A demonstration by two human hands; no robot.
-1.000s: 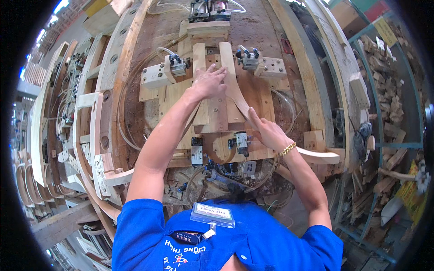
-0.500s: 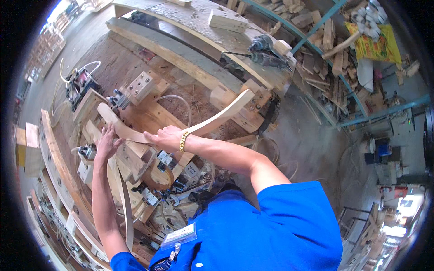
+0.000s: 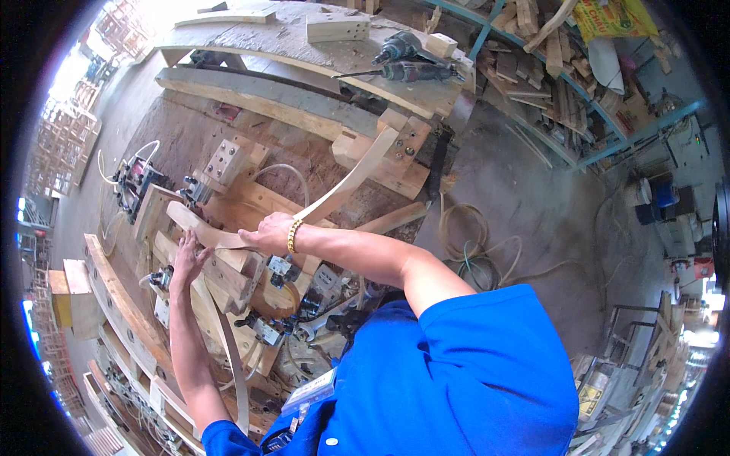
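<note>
A pale, curved wooden slat [image 3: 348,188] lies across a wooden jig [image 3: 228,277] fitted with metal clamps, its far right end resting near a drilled block. My right hand [image 3: 268,234] is closed around the slat's middle, a gold bracelet on that wrist. Against the near edge of the slat's left part, my left hand [image 3: 188,257] rests with fingers stretched and slightly apart. A second thin curved wooden strip [image 3: 228,342] runs from below the left hand toward my body. One pneumatic clamp [image 3: 280,270] sits just below the right hand.
Two power drills [image 3: 414,61] and a drilled wood block [image 3: 338,28] lie on the far bench [image 3: 266,38]. Coiled air hoses [image 3: 465,235] are on the floor at right. A blue metal rack [image 3: 563,76] holds wood scraps. Curved rails [image 3: 125,292] stand at left.
The whole view has shifted and tilted slightly, showing more floor at right. Both hands keep nearly the same places on the curved slat.
</note>
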